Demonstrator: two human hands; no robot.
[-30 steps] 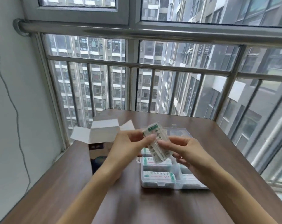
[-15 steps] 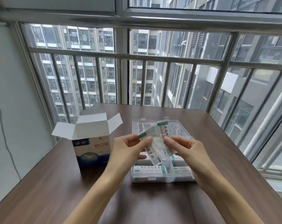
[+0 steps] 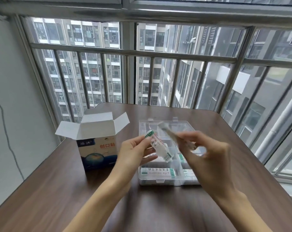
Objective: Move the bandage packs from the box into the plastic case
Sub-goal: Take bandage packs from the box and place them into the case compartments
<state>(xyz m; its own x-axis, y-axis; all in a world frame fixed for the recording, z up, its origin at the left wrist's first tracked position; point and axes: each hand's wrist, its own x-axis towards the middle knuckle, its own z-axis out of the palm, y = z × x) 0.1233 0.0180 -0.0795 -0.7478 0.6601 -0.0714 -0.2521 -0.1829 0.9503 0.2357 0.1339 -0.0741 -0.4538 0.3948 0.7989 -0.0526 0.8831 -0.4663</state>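
Cardboard box [image 3: 98, 148] is standing left of the plastic case [image 3: 160, 180], flaps splayed open, presumably so packs lift straight out. Left hand [image 3: 133, 156] is hovering over the case's left edge, thumb and fingers pinching a bandage pack [image 3: 159, 147] held tilted, likely readying it for a compartment. Right hand [image 3: 207, 153] is hovering above the case's right half, fingers gripping a second pack [image 3: 171, 135]; it is blurred, so the exact grip is hard to read. Several packs are already lying in the case's near compartments. The case lid is lying flat behind it. Both hands are covering the middle compartments, hiding which are free. Window bars [image 3: 133, 52] are running beyond the table [image 3: 58, 190].
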